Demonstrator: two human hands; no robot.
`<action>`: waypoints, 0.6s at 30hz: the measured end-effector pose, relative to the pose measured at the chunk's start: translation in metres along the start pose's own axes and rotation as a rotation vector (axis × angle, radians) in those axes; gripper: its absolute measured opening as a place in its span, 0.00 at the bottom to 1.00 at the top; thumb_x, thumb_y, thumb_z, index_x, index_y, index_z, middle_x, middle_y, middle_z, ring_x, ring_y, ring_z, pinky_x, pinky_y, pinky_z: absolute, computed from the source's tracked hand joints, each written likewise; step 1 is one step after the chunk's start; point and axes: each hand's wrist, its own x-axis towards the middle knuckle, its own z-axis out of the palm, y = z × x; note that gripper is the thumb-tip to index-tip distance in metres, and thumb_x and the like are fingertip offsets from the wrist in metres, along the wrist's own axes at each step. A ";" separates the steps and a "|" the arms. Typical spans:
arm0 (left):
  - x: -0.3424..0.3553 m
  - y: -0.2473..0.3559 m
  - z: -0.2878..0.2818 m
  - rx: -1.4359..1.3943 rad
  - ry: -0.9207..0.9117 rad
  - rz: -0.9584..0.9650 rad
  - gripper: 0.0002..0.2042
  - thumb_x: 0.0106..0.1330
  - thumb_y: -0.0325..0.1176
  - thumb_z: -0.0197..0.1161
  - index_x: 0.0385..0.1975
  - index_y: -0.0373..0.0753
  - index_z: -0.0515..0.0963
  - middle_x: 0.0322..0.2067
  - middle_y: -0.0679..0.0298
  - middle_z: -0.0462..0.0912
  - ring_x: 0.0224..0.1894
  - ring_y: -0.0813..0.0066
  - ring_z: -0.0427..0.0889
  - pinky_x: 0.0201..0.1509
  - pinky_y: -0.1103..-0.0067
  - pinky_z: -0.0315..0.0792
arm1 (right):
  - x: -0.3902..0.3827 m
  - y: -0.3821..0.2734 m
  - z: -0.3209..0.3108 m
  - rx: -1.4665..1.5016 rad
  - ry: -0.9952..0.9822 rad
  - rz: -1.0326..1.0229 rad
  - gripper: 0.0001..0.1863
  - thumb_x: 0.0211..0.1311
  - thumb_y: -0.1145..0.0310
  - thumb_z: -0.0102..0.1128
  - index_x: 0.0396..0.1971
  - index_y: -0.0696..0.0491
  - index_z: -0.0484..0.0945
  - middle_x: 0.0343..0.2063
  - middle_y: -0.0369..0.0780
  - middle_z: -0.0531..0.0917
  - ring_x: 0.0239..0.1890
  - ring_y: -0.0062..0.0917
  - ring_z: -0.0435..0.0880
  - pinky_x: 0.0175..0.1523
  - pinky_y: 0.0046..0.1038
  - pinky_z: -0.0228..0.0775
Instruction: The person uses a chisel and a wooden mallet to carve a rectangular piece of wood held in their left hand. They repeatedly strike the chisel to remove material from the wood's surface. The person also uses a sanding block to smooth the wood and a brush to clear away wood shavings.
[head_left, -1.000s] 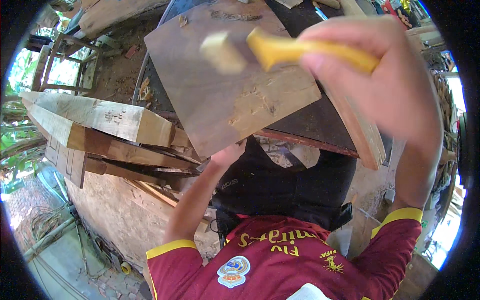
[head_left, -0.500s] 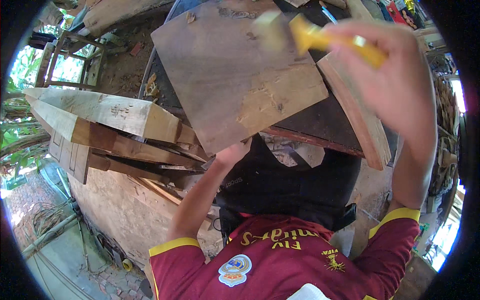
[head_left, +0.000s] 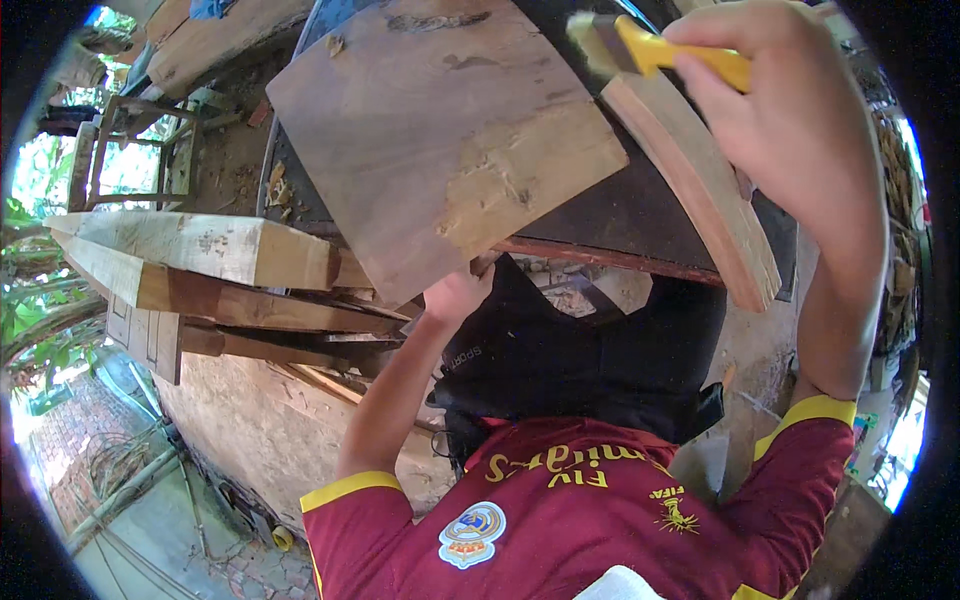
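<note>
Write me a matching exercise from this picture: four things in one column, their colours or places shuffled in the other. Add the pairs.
1. Brush
2. Flat board
3. Curved wooden piece
4. Shirt

A. Dark red, yellow sleeve edges
B. On the dark table's right side
C. In the right hand
D. Near corner beside the left hand

Pairs: 1-C, 2-D, 3-B, 4-A

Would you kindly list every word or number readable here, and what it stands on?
Wording left uncopied:
Dark red shirt: large yellow lettering, readable.
Shirt: small yellow lettering, readable.
Shirt: badge, text too small to read.
Black legwear: grey lettering, partly readable.
Pale timber: marks too blurred to read.
</note>
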 end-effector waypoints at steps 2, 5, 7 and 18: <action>-0.001 -0.001 -0.002 -0.039 0.041 0.036 0.17 0.45 0.37 0.71 0.36 0.39 0.79 0.24 0.55 0.82 0.27 0.54 0.83 0.32 0.67 0.78 | -0.006 0.024 0.002 0.084 0.076 -0.456 0.08 0.48 0.74 0.70 0.31 0.52 0.84 0.28 0.41 0.84 0.31 0.28 0.82 0.41 0.26 0.70; 0.002 -0.002 0.001 0.003 0.077 0.080 0.19 0.45 0.36 0.71 0.37 0.37 0.78 0.23 0.55 0.82 0.24 0.55 0.82 0.29 0.68 0.78 | -0.021 0.029 -0.001 0.128 0.036 -0.579 0.06 0.50 0.74 0.67 0.31 0.54 0.83 0.29 0.42 0.84 0.32 0.31 0.82 0.42 0.28 0.71; 0.003 0.001 -0.002 -0.011 0.095 0.118 0.19 0.45 0.36 0.71 0.36 0.36 0.78 0.23 0.54 0.81 0.24 0.55 0.82 0.29 0.67 0.78 | -0.022 0.040 -0.003 0.019 0.112 -0.566 0.06 0.50 0.75 0.66 0.30 0.55 0.83 0.30 0.43 0.84 0.32 0.32 0.82 0.42 0.28 0.71; 0.000 0.006 -0.009 -0.028 0.035 0.079 0.18 0.43 0.38 0.73 0.35 0.39 0.81 0.21 0.53 0.81 0.24 0.55 0.82 0.28 0.67 0.78 | -0.013 0.040 0.005 0.218 0.232 -0.080 0.11 0.60 0.72 0.59 0.40 0.60 0.82 0.24 0.42 0.83 0.19 0.21 0.80 0.25 0.21 0.69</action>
